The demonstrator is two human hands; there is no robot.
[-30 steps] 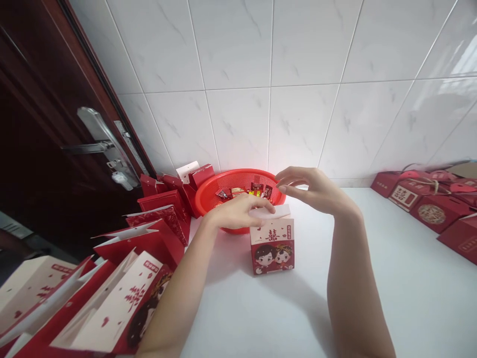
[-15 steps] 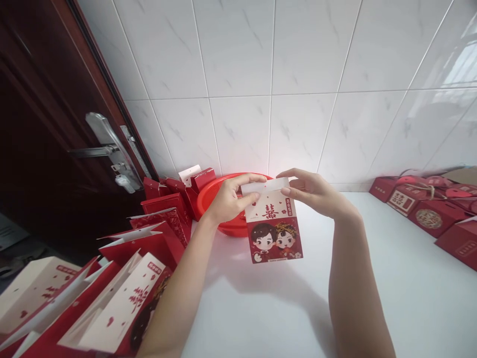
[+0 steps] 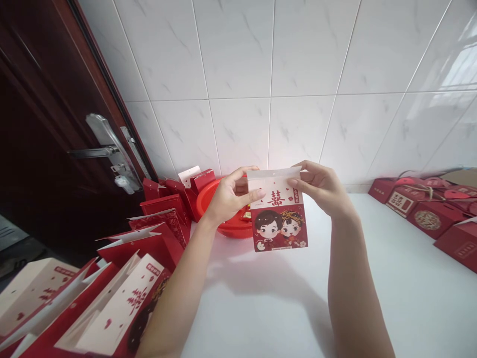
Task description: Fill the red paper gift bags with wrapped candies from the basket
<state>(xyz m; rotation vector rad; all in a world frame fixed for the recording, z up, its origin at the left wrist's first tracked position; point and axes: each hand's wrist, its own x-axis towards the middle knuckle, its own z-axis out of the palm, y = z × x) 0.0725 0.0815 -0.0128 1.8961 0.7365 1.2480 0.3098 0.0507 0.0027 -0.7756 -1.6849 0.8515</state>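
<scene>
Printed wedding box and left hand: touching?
Touching. The head view shows the left hand with its thumb lying across the front of the printed wedding box, beside the red double-happiness character.

The flattened wedding box (image 3: 278, 209) is hiding most of what lies in the red plastic basket (image 3: 227, 229), while the frame's edges are cutting off the paper gift bags (image 3: 112, 313) and red gift boxes (image 3: 432, 219).

White marble-look wall tiles (image 3: 238, 54), dark wood door (image 3: 44, 149) with steel lever handle (image 3: 108, 151) on the left, plain white countertop (image 3: 391, 298) underneath.
</scene>
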